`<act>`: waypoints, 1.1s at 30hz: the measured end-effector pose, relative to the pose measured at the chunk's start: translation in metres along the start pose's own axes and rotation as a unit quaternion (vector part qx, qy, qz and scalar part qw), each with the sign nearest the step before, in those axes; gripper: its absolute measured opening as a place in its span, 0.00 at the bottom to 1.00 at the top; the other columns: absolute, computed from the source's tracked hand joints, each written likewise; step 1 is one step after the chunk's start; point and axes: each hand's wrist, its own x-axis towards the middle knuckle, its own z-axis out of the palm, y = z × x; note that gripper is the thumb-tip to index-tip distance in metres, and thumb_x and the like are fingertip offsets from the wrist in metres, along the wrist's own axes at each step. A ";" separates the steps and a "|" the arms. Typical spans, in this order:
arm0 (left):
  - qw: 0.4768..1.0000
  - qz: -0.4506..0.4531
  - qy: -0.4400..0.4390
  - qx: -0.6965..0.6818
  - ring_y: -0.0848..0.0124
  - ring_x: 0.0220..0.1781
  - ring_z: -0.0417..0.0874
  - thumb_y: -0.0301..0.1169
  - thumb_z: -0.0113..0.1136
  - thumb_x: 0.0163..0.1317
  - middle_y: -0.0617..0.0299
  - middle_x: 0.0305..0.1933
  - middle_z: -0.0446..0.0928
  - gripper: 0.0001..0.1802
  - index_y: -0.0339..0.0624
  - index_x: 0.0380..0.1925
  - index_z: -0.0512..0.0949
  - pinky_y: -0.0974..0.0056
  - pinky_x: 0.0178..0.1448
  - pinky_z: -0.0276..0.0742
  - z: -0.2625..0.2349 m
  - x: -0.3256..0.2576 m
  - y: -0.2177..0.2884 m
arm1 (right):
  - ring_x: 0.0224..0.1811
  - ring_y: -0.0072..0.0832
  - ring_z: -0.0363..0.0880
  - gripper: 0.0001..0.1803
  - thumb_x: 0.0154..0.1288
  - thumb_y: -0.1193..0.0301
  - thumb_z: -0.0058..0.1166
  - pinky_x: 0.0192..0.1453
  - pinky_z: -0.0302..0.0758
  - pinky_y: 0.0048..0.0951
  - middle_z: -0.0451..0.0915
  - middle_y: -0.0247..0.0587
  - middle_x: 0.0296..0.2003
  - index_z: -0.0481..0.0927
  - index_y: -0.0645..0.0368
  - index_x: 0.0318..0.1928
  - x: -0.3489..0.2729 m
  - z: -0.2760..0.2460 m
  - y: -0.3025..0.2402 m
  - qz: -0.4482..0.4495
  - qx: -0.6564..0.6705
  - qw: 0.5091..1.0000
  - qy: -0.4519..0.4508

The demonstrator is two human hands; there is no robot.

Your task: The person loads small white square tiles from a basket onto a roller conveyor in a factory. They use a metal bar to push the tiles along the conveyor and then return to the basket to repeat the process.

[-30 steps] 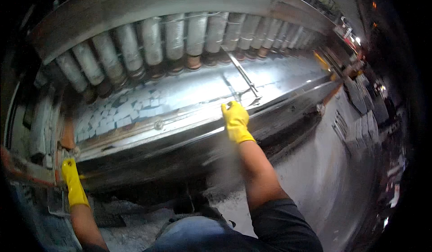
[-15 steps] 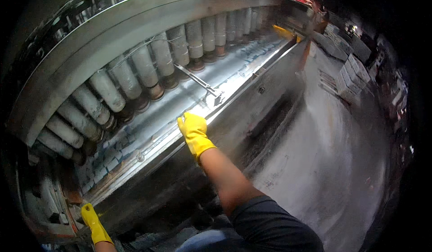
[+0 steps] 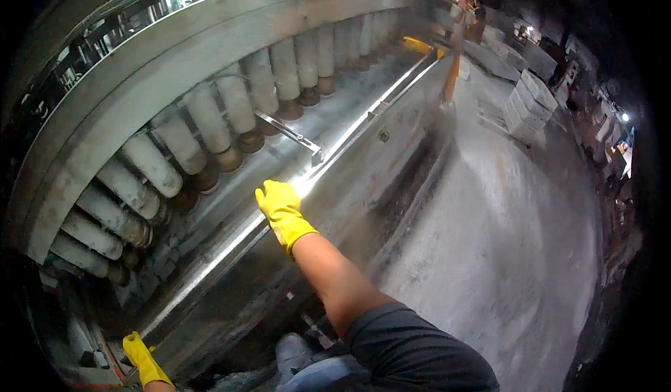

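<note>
My right hand [image 3: 281, 210], in a yellow rubber glove, is closed over the long metal edge [image 3: 241, 237] along the front of a big machine. Its fingertips are hidden behind the edge. At the lower left, my left hand [image 3: 143, 358], gloved the same way, is closed near the edge's near end; what its fingers hold is hidden. Just beyond my right hand, a slim metal bracket arm [image 3: 290, 133] reaches from the rollers to the edge. Behind the edge lies a grey, dusty bed [image 3: 231, 189].
A row of several thick grey cylinders [image 3: 210, 123] hangs under a broad grey beam [image 3: 154, 77]. Pale stacked blocks [image 3: 529, 109] stand on the dusty grey floor [image 3: 503, 252] at right. A yellow part [image 3: 417, 44] sits at the machine's far end. My shoe [image 3: 293, 350] shows below.
My view has shifted, and my shoe now shows. Both hands keep to the metal edge. The glare along the edge has changed, with the bracket end now less washed out.
</note>
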 end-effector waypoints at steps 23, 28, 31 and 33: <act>0.995 0.005 -0.006 0.095 0.49 0.45 0.85 0.41 0.61 0.68 0.45 0.47 0.83 0.19 0.35 0.46 0.80 0.50 0.46 0.84 -0.031 -0.054 0.084 | 0.51 0.46 0.85 0.21 0.62 0.52 0.59 0.54 0.78 0.47 0.87 0.46 0.46 0.87 0.52 0.48 0.014 -0.006 -0.004 -0.002 -0.164 0.974 -0.154; 0.983 0.059 0.049 0.165 0.45 0.53 0.83 0.44 0.60 0.67 0.43 0.53 0.83 0.22 0.37 0.51 0.81 0.48 0.57 0.77 -0.009 -0.020 0.058 | 0.52 0.45 0.86 0.17 0.61 0.59 0.59 0.51 0.80 0.47 0.88 0.45 0.47 0.89 0.52 0.46 0.032 0.014 0.005 -0.045 -0.211 0.957 -0.193; 0.988 0.078 0.009 0.136 0.43 0.58 0.80 0.44 0.57 0.69 0.40 0.56 0.81 0.24 0.34 0.53 0.80 0.49 0.61 0.75 -0.003 -0.002 0.068 | 0.55 0.43 0.85 0.17 0.62 0.59 0.59 0.53 0.80 0.46 0.87 0.44 0.51 0.89 0.51 0.47 0.048 0.026 0.005 -0.005 -0.203 0.965 -0.167; 0.989 0.025 -0.005 0.143 0.44 0.59 0.80 0.45 0.57 0.69 0.40 0.56 0.81 0.25 0.34 0.54 0.80 0.50 0.61 0.75 0.001 0.029 0.030 | 0.57 0.42 0.84 0.17 0.64 0.60 0.56 0.55 0.79 0.45 0.86 0.43 0.54 0.89 0.50 0.49 0.039 0.018 -0.030 -0.054 -0.234 0.947 -0.215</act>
